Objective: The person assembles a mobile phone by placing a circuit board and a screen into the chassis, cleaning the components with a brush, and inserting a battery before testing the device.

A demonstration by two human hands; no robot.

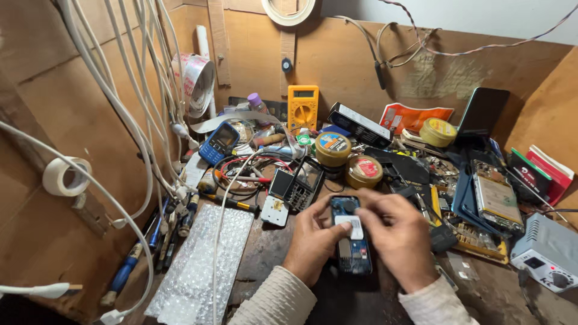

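Both hands meet over a small opened phone lying back-up on the dark bench, near the front edge. Left hand grips the phone's left side, thumb hooked over the edge, steadying it. Right hand comes from the right, fingertips pinched on a small white piece sitting in the phone's open back; whether it's lifted or seated, can't tell. To do this well, probably keep the left grip firm and low, work the white piece with fingertips only, no prying force. Left of the hands, a bubble wrap sheet lies flat, white cable across it. Just beyond, another keypad phone and two round tins. Further back, blue handset, yellow multimeter against the board wall.
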